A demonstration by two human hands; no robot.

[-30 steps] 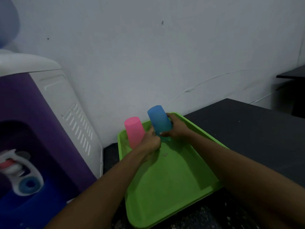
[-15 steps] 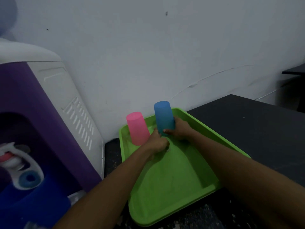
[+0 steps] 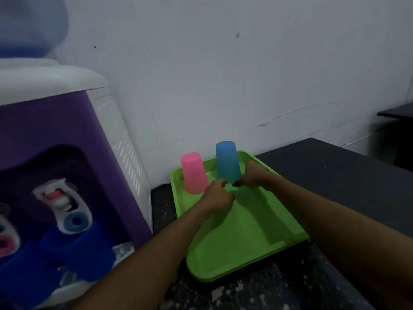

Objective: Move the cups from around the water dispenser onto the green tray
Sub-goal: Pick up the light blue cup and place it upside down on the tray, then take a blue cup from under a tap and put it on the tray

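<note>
A pink cup (image 3: 193, 173) stands upside down in the far left corner of the green tray (image 3: 234, 249). Just to its right is a light blue cup (image 3: 226, 162), also upside down, with its rim down on the tray. My right hand (image 3: 253, 175) grips the blue cup's lower right side. My left hand (image 3: 220, 195) is curled in front of it, fingertips at its lower left rim, clear of the pink cup. Two dark blue cups (image 3: 78, 249) (image 3: 20, 274) sit under the water dispenser's taps at the left.
The purple and white water dispenser (image 3: 67, 135) fills the left side, with a white wall behind. The tray lies on a dark speckled counter (image 3: 245, 294). A black tabletop (image 3: 346, 175) runs along the right, next to the tray.
My left hand has let go of the pink cup, which now stands on the tray, and moved to the blue cup's rim. The blue cup has come upright and lower.
</note>
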